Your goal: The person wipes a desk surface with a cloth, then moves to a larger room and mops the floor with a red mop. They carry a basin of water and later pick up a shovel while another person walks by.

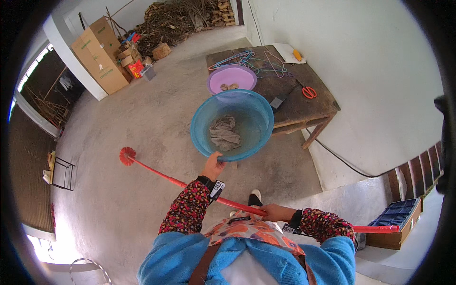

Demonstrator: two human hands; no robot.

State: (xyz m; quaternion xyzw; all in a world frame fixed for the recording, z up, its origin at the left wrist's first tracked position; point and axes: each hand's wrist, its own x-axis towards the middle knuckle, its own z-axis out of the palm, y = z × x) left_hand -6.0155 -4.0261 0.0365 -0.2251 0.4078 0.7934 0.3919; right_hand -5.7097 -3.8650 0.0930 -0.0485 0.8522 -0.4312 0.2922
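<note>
My left hand (214, 166) grips the near rim of a blue plastic basin (258, 123), thumb over the edge. In the basin lies a crumpled grey-brown cloth (225, 134), in what looks like shallow murky water. The basin overlaps the table's near left part; whether it rests there is hidden. My right hand (278, 213) is closed around the red pole of a long-handled brush (162, 174). This pole passes below my left forearm to a round red bristle head (127, 156) at the left. Its other end sticks out past my right forearm.
A wooden table (317, 103) by the wall holds a pink basin (231, 76), plastic hangers (245, 58) and orange-handled scissors (309, 92). Cardboard boxes (99, 60) and stacked firewood (178, 21) stand at the back. A black cable (342, 167) runs along the right wall.
</note>
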